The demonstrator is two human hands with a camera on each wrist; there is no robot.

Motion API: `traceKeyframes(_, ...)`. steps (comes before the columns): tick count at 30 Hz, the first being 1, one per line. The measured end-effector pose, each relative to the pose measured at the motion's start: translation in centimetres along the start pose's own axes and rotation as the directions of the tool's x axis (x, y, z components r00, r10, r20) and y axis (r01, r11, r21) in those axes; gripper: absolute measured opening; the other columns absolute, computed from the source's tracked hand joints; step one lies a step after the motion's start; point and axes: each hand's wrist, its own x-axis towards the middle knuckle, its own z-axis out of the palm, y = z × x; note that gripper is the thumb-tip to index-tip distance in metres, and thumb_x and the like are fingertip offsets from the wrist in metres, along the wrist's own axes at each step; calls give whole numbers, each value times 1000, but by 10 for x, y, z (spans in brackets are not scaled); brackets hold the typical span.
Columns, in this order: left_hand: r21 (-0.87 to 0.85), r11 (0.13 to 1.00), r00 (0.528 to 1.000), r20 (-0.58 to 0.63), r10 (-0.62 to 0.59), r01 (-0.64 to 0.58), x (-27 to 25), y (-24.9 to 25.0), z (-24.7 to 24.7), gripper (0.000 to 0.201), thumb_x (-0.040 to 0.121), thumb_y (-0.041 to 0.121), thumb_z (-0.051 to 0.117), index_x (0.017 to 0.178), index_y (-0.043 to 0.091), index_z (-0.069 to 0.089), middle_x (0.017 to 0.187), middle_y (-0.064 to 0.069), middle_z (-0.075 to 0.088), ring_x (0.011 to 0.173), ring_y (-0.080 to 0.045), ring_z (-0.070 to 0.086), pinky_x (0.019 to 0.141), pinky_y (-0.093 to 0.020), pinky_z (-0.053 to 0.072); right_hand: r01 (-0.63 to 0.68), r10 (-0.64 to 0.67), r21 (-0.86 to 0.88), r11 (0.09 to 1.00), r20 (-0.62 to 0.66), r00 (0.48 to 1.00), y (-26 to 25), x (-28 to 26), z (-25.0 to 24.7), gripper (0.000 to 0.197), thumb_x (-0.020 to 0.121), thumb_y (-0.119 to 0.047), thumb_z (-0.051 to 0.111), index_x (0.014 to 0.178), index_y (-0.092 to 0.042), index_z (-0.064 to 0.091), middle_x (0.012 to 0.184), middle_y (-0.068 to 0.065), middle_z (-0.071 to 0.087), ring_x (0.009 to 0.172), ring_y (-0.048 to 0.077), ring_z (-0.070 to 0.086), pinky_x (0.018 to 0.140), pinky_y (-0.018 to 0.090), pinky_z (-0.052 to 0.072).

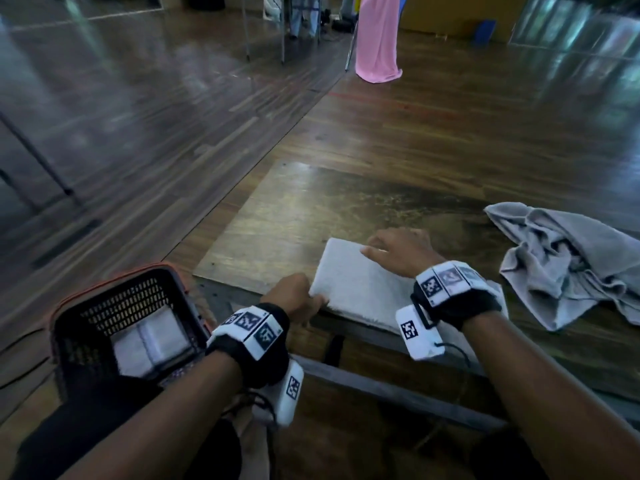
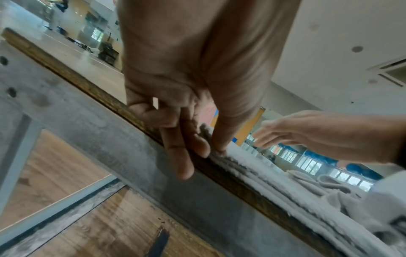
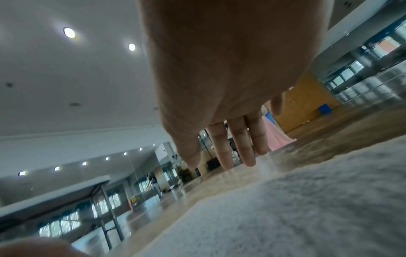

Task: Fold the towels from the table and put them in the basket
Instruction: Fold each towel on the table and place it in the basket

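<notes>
Folded towel (image 1: 363, 289): white, flat on the table (image 1: 311, 209) at the near edge, around 6 o'clock of the tabletop; layered edges along the table rim in the left wrist view.
Left hand (image 1: 294, 297): at the towel's 9 o'clock corner, thumb on top and fingers (image 2: 184, 156) under the edge by the table rim, pinching the corner layers.
Right hand (image 1: 398, 251): over the towel's far edge at about 1 o'clock, fingers straight and loose, held low over the cloth; contact with it not clear; grasping nothing.
Basket (image 1: 86, 313): dark perforated plastic with an orange rim, down on the floor at 8 o'clock of the table, just beside its near left corner.
Basket contents: folded white towel (image 1: 149, 344) lying flat on the bottom, layers stacked; count of separate pieces not clear.
Crumpled towel (image 1: 568, 261): grey, unfolded heap on the table at 3 o'clock, near the folded one but apart from it.
Wrist bands (image 1: 256, 329): black with white marker blocks, on both wrists.
Pink cloth (image 1: 377, 39): hanging to the floor at 12 o'clock, well apart from the table.
</notes>
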Motion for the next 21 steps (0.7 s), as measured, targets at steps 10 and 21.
traceKeyframes(10,-70,997,998,-58,34,-38,6,6,-11,40,80,36,62,53,17,39,51,2,39,47,-13,37,46,-26,27,82,-72,-101,992,107,992,-59,53,2,28,93,-21,45,115,-12,59,122,10,59,111,28,55,90,38,37)
traceKeyframes(21,-114,791,602,-715,355,-602,-35,36,-57,24,71,4,67,83,15,49,76,5,53,69,-9,49,59,-20,42,284,49,747,601,-389,920,-7,-2,-74,15,83,-9,64,82,-23,58,73,-5,59,68,10,54,66,22,45)
